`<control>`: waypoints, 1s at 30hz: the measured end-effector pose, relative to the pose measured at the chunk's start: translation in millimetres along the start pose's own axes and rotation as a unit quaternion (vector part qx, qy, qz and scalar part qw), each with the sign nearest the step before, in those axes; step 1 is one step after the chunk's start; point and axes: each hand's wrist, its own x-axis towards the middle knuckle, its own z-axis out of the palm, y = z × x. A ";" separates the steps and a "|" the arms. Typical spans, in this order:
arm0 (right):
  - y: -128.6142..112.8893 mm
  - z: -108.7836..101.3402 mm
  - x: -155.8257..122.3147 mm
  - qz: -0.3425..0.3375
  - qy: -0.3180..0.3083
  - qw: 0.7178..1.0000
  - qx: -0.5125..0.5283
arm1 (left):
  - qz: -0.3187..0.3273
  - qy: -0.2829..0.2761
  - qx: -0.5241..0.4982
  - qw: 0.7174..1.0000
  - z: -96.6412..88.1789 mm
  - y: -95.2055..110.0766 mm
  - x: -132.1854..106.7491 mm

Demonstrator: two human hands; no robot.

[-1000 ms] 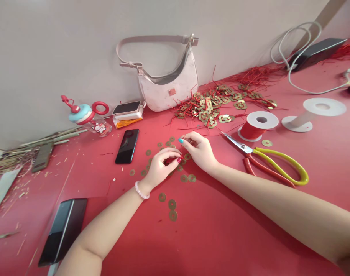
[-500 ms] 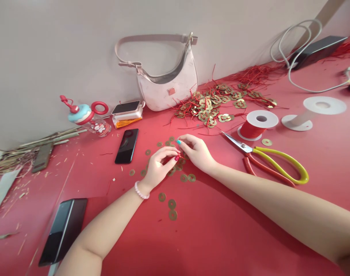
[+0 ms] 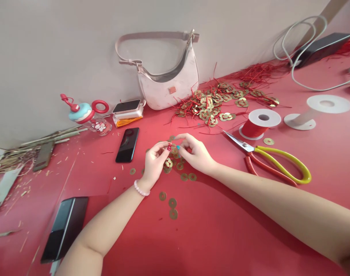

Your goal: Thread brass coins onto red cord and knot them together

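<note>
Above brassy, holed coins (image 3: 184, 176) | left hand (image 3: 154, 161): pinching thin red cord (image 3: 173, 145) | right hand (image 3: 197, 154): grip unclear

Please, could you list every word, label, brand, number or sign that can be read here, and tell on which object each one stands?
No text can be read.
Red patch on the handbag: any marking too small.
Cartoon print on the drinking bottle: any lettering too blurred.
Loose coins: any marks too small.

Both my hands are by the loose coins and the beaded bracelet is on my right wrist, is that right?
The wrist is wrong: the head view shows the beaded bracelet on your left wrist. Your left hand and right hand are by the loose coins.
</note>
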 end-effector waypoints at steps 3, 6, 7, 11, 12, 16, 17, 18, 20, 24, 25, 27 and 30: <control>1.4 0.1 0.3 0.005 0.022 1.000 -0.013 | -0.012 0.017 -0.010 1.000 -0.6 -0.8 0.4; 2.4 0.2 0.9 0.016 0.037 0.999 -0.024 | -0.021 0.026 -0.016 0.999 -1.2 -1.3 1.1; 2.6 0.3 1.1 0.018 0.039 0.999 -0.029 | -0.024 0.030 -0.017 0.999 -1.3 -1.3 1.3; 3.1 0.1 1.5 0.018 0.041 0.998 -0.044 | -0.024 0.042 -0.022 0.999 -1.2 -0.9 1.8; 3.4 0.1 1.5 0.017 0.042 0.998 -0.048 | -0.021 0.046 -0.022 0.998 -1.0 -0.8 1.9; 4.8 0.2 1.4 0.018 0.043 0.997 -0.059 | -0.012 0.058 -0.019 0.998 -0.7 -1.2 2.1; 5.2 0.2 1.5 0.018 0.041 0.997 -0.061 | -0.013 0.057 -0.017 0.998 -0.9 -1.4 2.1; 5.4 0.3 1.6 0.020 0.038 0.997 -0.063 | -0.017 0.052 -0.016 0.998 -1.2 -1.6 2.0; 5.2 0.5 2.0 0.027 0.030 0.997 -0.060 | -0.023 0.036 -0.008 0.999 -1.9 -1.8 1.6; 3.2 0.3 3.2 0.009 0.007 0.999 -0.042 | 0.026 -0.002 0.026 0.999 -2.3 -0.2 -0.1; 2.9 0.1 3.6 -0.006 0.005 0.999 -0.046 | 0.045 -0.011 0.034 0.998 -2.0 0.5 -0.6; 3.0 -0.6 4.6 -0.033 0.008 0.998 -0.061 | 0.072 -0.028 0.048 0.996 -1.1 1.6 -1.7; 4.9 -1.6 6.1 -0.046 0.017 0.997 -0.062 | 0.085 -0.037 0.066 0.994 -0.1 1.9 -2.5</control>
